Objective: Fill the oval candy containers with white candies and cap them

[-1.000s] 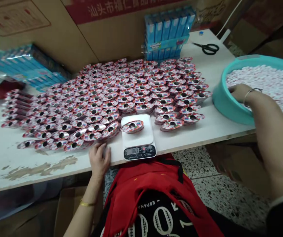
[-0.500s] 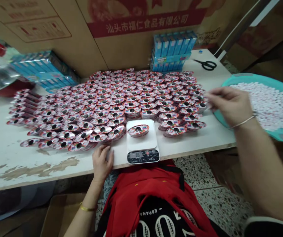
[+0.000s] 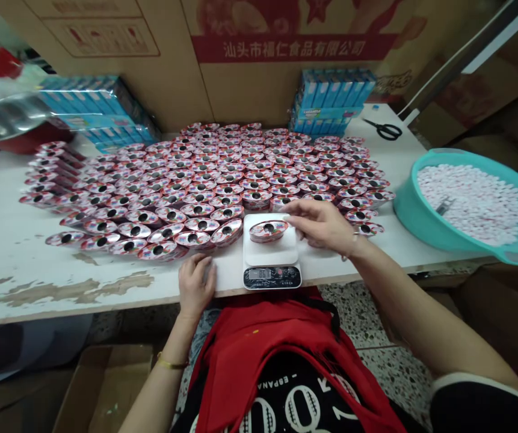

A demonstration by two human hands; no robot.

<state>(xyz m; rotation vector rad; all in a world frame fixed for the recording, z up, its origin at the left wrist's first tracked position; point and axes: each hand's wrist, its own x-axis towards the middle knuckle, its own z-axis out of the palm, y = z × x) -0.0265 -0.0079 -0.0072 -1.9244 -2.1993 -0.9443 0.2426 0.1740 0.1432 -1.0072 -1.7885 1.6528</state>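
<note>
A small printed box (image 3: 268, 230), oval with a dark hole in its top, stands on the white plate of a digital scale (image 3: 252, 257). The scale's display seems to read 867, though blurred. Over the plate's right side, my right hand (image 3: 324, 225) pinches a small white wrapped piece (image 3: 286, 218) close to the box. My left hand (image 3: 195, 281) rests empty at the table's front edge, left of the scale, its fingers loosely bent and thumb apart. Behind and on both sides stand rows of identical printed boxes (image 3: 202, 195) with holes in their tops.
A turquoise basin (image 3: 414, 207) at right holds many small white wrapped pieces (image 3: 470, 201) and a metal tool. Blue wrapped packs (image 3: 326, 99), scissors (image 3: 385, 129) and a metal bowl (image 3: 8, 123) stand farther back. A large carton (image 3: 249, 90) rises behind the table.
My right hand has moved left from beside the basin to the box on the scale. The left hand stays at the table edge. The view has shifted slightly.
</note>
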